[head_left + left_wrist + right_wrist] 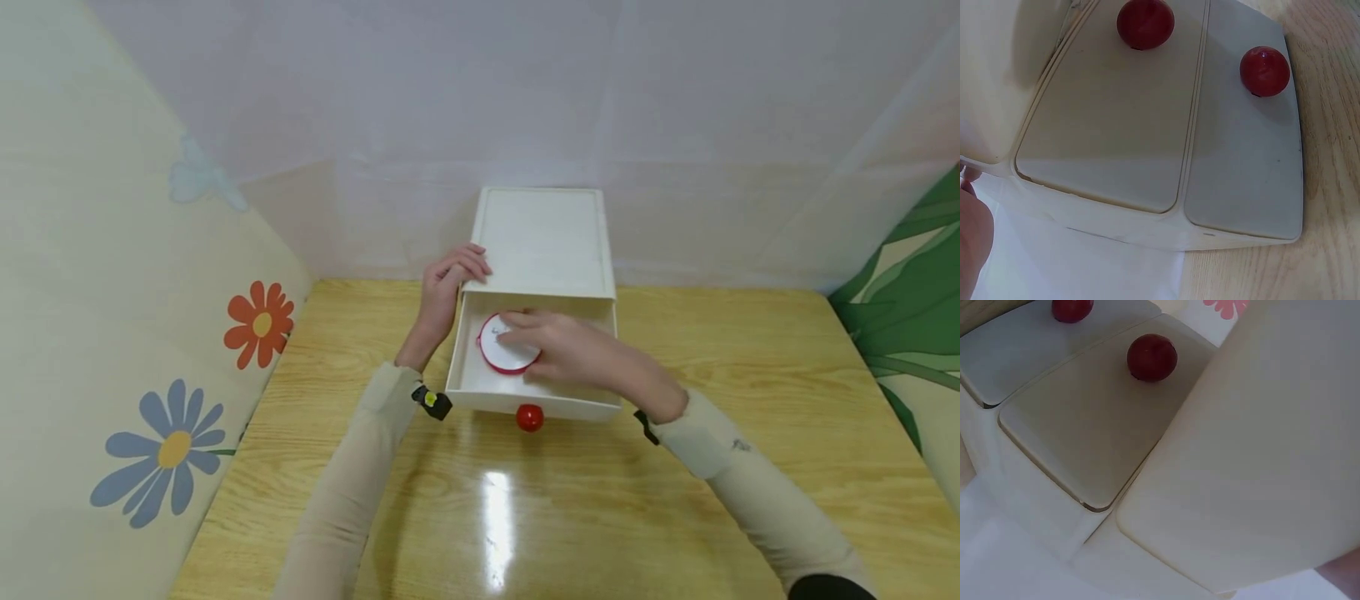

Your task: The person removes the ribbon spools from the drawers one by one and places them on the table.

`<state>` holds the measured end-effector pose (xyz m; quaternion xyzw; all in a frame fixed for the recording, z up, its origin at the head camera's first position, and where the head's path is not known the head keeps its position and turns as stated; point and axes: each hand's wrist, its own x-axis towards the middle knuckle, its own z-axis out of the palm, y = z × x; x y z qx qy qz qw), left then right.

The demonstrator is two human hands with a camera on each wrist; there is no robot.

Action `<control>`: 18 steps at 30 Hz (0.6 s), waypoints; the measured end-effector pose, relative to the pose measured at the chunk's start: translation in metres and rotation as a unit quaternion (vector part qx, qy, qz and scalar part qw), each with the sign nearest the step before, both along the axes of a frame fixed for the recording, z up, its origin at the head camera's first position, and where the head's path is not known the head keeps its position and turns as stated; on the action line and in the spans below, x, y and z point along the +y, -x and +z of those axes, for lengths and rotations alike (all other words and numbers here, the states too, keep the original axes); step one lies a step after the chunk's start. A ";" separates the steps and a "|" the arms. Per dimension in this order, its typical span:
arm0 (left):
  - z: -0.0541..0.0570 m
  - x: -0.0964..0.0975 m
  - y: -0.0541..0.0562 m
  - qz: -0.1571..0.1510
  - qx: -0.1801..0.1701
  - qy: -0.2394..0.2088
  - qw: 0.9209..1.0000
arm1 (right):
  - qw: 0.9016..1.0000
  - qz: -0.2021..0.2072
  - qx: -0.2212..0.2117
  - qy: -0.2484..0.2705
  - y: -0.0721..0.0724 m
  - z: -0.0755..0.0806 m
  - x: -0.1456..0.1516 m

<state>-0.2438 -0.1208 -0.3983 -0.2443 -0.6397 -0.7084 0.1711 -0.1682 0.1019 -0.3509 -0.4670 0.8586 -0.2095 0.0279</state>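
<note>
A white drawer cabinet [542, 242] stands against the back wall, its top drawer [487, 403] pulled out toward me. Inside that drawer lies a flat round white disc [504, 357] with a red rim, a small tab at its left edge and dark marks on its face. My right hand [581, 346], slightly blurred, reaches in from the right with its fingers extended over the disc, which they partly cover. My left hand [444, 287] rests on the cabinet's left top edge, fingers laid over it. In the left wrist view, part of this hand [972, 234] shows beside the cabinet.
A red round knob [530, 417] sticks out from the open drawer's front. Below it, two closed drawers show in the wrist views, with a middle knob [1152, 357] and a lower knob [1264, 71]. The wooden table [712, 500] meets a flower-printed wall [90, 333] on the left.
</note>
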 end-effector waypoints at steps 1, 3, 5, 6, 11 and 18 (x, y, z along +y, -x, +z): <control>0.000 0.000 0.000 0.001 0.000 0.000 1.000 | 1.000 0.002 0.002 -0.001 0.000 0.000 0.000; -0.001 0.000 0.001 0.002 0.004 0.001 1.000 | 1.000 0.006 0.006 0.001 0.001 -0.001 -0.001; -0.001 -0.001 0.001 0.001 0.010 0.002 1.000 | 1.000 0.008 0.008 0.005 0.000 -0.001 -0.001; -0.002 -0.001 0.001 0.000 0.013 0.002 1.000 | 1.000 0.008 0.008 0.008 0.000 -0.001 -0.001; -0.003 -0.001 0.001 -0.002 0.016 0.003 1.000 | 1.000 0.005 0.009 0.018 -0.001 0.000 -0.001; -0.003 -0.001 0.001 0.002 0.007 0.010 1.000 | 0.998 -0.016 0.034 0.058 -0.003 0.003 -0.001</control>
